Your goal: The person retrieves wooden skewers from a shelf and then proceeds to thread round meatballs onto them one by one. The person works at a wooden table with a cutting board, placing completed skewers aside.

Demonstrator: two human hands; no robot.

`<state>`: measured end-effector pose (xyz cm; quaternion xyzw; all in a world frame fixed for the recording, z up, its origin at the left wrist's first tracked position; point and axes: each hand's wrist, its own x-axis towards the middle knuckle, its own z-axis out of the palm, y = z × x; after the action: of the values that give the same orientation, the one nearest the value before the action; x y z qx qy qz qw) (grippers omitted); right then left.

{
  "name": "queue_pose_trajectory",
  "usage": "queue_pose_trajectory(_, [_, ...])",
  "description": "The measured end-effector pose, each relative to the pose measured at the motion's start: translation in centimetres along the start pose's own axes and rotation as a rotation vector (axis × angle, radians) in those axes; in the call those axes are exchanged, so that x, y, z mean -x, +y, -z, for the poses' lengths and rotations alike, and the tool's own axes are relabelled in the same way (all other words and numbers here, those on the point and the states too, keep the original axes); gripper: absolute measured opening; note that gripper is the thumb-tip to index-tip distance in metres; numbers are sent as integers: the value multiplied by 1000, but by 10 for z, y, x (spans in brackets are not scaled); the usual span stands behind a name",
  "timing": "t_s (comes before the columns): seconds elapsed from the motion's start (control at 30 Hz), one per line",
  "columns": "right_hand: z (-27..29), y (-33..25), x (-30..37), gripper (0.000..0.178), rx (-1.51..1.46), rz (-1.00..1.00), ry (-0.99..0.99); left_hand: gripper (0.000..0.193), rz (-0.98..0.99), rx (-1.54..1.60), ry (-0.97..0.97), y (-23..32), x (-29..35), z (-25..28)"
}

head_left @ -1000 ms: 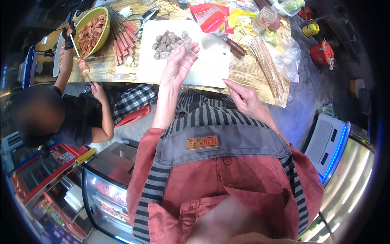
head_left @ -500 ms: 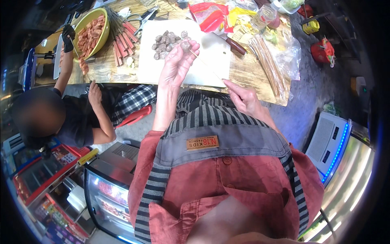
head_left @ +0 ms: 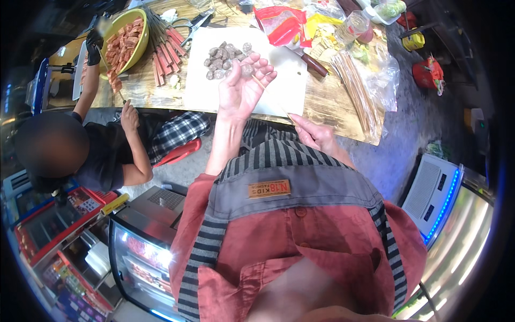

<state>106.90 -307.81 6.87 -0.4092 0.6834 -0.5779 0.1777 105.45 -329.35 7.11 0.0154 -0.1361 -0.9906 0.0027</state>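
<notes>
My left hand is turned palm up over the white cutting board, a greyish-brown rounded lump resting between its thumb and curled fingers. A thin wooden skewer is pinched in my right hand at the board's near right edge. It slants up and left, and its far end meets the left hand's fingers near the lump. Whether the tip has entered the lump I cannot tell. A pile of similar lumps lies on the board just beyond my left hand.
A bundle of wooden skewers lies right of the board, near a knife handle and a red-and-clear bag. To the left are meat skewers, scissors and a yellow bowl of meat chunks, where another person holds a loaded skewer.
My left hand has turned more palm up, its fingers opening out a little. My right hand has shifted slightly left and nearer with the skewer, which slants more steeply.
</notes>
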Motion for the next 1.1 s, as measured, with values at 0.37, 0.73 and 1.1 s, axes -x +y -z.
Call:
queue_pose_trajectory(0.37, [-4,-25,-1,45,37,-111,22,19,-59,-41,68,-6,7,-20])
queue_pose_trajectory(0.73, [-5,-30,-1,39,109,-61,58,17,-173,-205,79,-12,15,-35])
queue_pose_trajectory(1.1, [-9,-33,-2,36,125,-76,168,21,-152,-355,42,-38,26,-40])
